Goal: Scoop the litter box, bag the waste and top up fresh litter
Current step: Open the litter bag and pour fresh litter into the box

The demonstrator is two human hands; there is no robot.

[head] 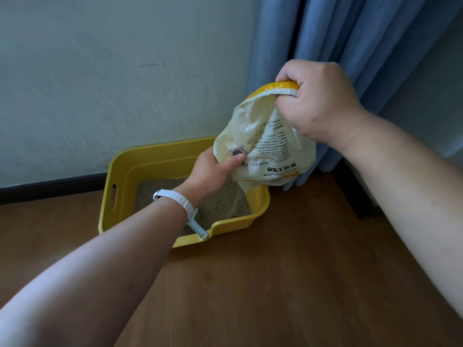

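Wood floor (275, 284), blue curtain (350, 33): right hand (318, 103) grips the upended litter bag (265, 146) on top, left hand (213, 171) pinches its side, over the yellow litter box (155, 156). Best pour slowly, mouth inside the rim.

1. Litter box (125, 171), frame centre: solid yellow.
2. Litter bag (263, 136): cream, yellow top band, black print.
3. Litter (220, 204): sandy beige, speckled.
4. Curtain (350, 33), upper right: plain blue.
5. Floor (275, 284): brown wood grain.
6. Wristband (181, 200): white.
7. Scoop (198, 227): pale grey-blue.
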